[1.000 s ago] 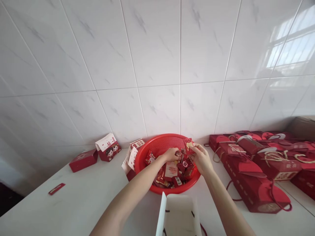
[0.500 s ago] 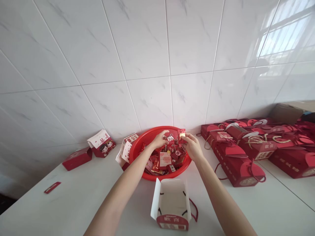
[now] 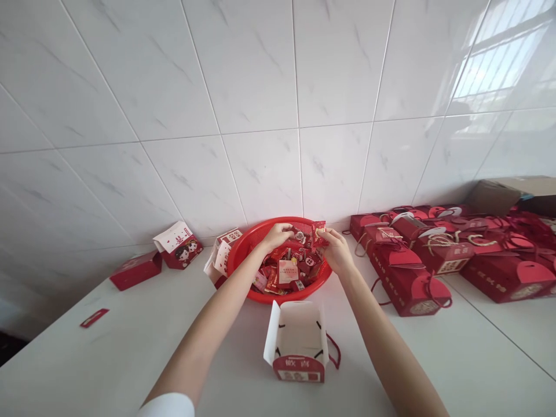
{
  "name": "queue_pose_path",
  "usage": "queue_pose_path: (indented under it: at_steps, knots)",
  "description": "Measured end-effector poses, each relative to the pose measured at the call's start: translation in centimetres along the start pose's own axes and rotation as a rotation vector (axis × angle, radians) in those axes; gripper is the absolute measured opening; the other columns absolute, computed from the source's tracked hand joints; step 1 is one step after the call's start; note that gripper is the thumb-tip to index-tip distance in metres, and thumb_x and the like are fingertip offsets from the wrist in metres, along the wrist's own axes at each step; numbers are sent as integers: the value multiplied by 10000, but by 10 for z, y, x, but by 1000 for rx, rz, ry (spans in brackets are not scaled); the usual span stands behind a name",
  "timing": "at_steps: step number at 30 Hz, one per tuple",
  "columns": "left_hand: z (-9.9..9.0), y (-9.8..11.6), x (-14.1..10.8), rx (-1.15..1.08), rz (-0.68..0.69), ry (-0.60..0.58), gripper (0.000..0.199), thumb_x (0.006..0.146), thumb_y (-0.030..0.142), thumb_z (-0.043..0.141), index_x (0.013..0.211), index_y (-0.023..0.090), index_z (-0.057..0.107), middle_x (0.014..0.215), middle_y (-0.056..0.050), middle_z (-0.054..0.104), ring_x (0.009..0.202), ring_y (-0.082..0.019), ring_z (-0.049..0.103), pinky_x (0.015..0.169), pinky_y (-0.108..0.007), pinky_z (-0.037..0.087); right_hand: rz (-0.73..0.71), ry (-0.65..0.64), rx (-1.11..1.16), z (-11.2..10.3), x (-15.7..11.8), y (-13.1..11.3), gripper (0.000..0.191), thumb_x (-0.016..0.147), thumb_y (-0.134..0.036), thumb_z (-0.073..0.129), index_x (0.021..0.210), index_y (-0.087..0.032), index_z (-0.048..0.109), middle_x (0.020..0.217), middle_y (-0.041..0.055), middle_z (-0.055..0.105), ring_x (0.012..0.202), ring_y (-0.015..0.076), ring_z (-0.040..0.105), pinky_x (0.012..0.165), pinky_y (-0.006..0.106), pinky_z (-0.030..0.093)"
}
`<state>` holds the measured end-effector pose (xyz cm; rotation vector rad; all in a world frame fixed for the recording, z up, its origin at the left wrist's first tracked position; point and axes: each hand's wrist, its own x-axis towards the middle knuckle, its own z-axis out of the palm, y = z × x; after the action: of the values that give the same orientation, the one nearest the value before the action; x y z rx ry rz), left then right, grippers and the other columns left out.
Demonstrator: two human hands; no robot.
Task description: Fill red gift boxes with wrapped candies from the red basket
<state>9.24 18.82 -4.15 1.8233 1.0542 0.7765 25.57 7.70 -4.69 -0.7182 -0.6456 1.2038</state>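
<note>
A red plastic basket (image 3: 237, 272) against the wall holds many wrapped red sweets and a pale pink square packet (image 3: 287, 271). Over its back left part is my left hand (image 3: 278, 234), fingers curled beside a dark red wrapped sweet (image 3: 300, 237); whether it grips that sweet is unclear. My right hand (image 3: 336, 249) pinches a red candy packet (image 3: 319, 230) above the basket's right side. In front of the basket, an open red and white box (image 3: 299, 330) with a red cord stands on the white table (image 3: 174, 359), its lid flaps up.
Closed red gift boxes (image 3: 408, 284) crowd the right side, with a brown carton (image 3: 499, 194) behind. At left are a dark red box (image 3: 136, 271), a printed box (image 3: 179, 246) and a small red strip (image 3: 94, 318). Another printed box (image 3: 221, 258) leans by the basket.
The view has shifted a little, so the table items sit slightly higher. My left hand's fingers have drawn closer together. My right hand still holds the red packet.
</note>
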Motion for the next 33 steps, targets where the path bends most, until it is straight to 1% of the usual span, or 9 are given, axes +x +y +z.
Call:
queue_pose_path:
  at_steps: [9, 12, 15, 18, 21, 24, 27, 30, 33]
  knots:
    - [-11, 26, -48, -279, 73, -52, 217, 669, 227, 702, 874, 177, 749, 893, -26, 770, 867, -200, 696, 881, -347, 540, 21, -58, -108, 12, -18, -18, 287, 541, -325, 862, 652, -207, 625, 690, -19, 656, 629, 133, 597, 568, 258, 450]
    - [-8, 35, -63, -364, 140, -39, 263, 685, 251, 740, 935, 167, 744, 944, -38, 769, 891, -204, 699, 910, -367, 529, 53, -135, -164, 18, -27, -22, 292, 565, -335, 862, 691, -212, 629, 742, -11, 679, 675, 142, 621, 604, 264, 486]
    - [-6, 41, -70, -436, 151, -28, 318, 728, 285, 754, 1021, 164, 733, 988, -54, 762, 895, -204, 705, 895, -364, 534, 37, -174, -214, 22, -36, -26, 342, 563, -376, 876, 722, -222, 614, 789, -4, 699, 713, 160, 641, 641, 290, 529]
    - [-4, 38, -66, -435, 129, -26, 354, 797, 349, 711, 1112, 187, 709, 1039, -60, 751, 884, -198, 711, 869, -354, 543, -39, -114, -292, 20, -42, -34, 366, 575, -432, 866, 743, -222, 617, 773, -1, 696, 658, 152, 620, 589, 283, 522]
    - [3, 27, -56, -164, 125, -88, 311, 832, 369, 646, 1066, 179, 723, 992, -68, 753, 880, -216, 708, 838, -343, 539, -106, -65, -296, 15, -46, -42, 349, 599, -441, 848, 744, -220, 619, 754, -12, 669, 647, 145, 609, 582, 278, 517]
    - [19, 15, -47, 348, 169, -306, 221, 813, 291, 627, 972, 223, 764, 1011, -46, 763, 958, -231, 693, 862, -310, 509, -138, -56, -276, 12, -49, -50, 309, 636, -418, 825, 739, -223, 609, 765, -14, 663, 665, 158, 632, 633, 306, 536]
    - [34, 5, -37, 611, 158, -471, 214, 731, 232, 690, 908, 304, 786, 1020, -15, 764, 963, -245, 688, 863, -307, 497, -141, -57, -275, 14, -53, -54, 280, 654, -404, 806, 752, -227, 613, 769, -5, 681, 669, 169, 636, 645, 316, 541]
    - [34, -3, -25, 721, 75, -405, 326, 557, 154, 783, 842, 311, 788, 1020, -59, 746, 1015, -334, 655, 910, -412, 478, -143, -73, -291, 16, -56, -56, 269, 651, -408, 798, 791, -230, 651, 785, 8, 699, 705, 177, 629, 627, 296, 527]
    - [19, -10, -13, 823, -10, -280, 330, 478, 71, 784, 764, 234, 770, 1023, -144, 716, 1146, -427, 576, 992, -533, 406, -144, -87, -309, 16, -56, -58, 264, 652, -421, 790, 796, -224, 690, 801, 22, 705, 725, 187, 631, 624, 294, 514]
